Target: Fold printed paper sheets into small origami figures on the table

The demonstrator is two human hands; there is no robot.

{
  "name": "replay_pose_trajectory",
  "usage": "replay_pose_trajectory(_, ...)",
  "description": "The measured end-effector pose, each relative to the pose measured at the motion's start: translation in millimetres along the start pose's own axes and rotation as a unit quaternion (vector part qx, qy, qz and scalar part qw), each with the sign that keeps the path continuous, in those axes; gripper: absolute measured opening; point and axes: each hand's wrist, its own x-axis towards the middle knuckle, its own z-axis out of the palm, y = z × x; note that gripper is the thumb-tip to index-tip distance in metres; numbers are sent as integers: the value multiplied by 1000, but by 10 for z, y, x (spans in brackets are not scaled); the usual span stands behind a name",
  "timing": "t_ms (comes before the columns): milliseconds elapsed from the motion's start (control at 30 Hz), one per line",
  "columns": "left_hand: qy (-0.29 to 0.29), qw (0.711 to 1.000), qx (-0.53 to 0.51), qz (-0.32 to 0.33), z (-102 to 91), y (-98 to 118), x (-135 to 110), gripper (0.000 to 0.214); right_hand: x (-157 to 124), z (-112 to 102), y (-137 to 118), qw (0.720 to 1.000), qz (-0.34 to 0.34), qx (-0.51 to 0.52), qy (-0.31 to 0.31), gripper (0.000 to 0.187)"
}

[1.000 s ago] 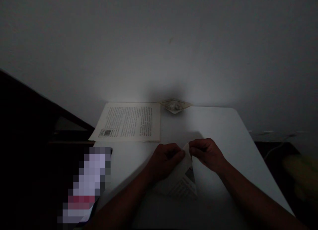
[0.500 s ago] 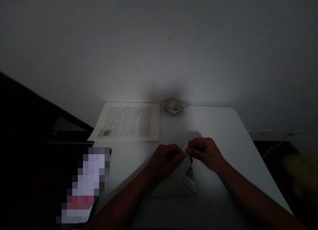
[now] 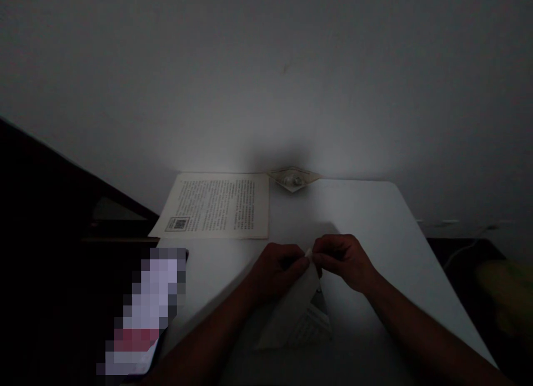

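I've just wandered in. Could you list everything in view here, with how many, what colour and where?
Wall: one, greyish, behind the table
Table: one, white, centre, against the wall
Printed sheet: one on top, off-white with dark print, far left of table
Diamond-shaped folded paper: one, pale, far edge
Held folded paper: one, pale with dark print, near middle
Phone-like device: one, screen blurred out, left edge
Cable: one, pale, beyond the right edge
Blurry item: yellowish, far right, unclear
Left hand: one, pinching the held paper
Right hand: one, fingertips at that paper's tip
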Motion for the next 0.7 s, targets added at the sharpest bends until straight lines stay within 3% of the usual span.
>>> replay_pose_trajectory(233, -21, 999, 20, 25, 14, -6, -9, 29, 0, 1, -7, 1000, -4, -6, 10, 18)
replay_pose_trajectory(433, 31, 998, 22, 48, 59, 32, -13, 24, 9, 19, -14, 1000, -2, 1, 8, 19)
replay_pose_trajectory(700, 51, 997, 48, 44, 81, 27, 0, 19, -5, 15, 29, 1000, -15, -18, 4, 19)
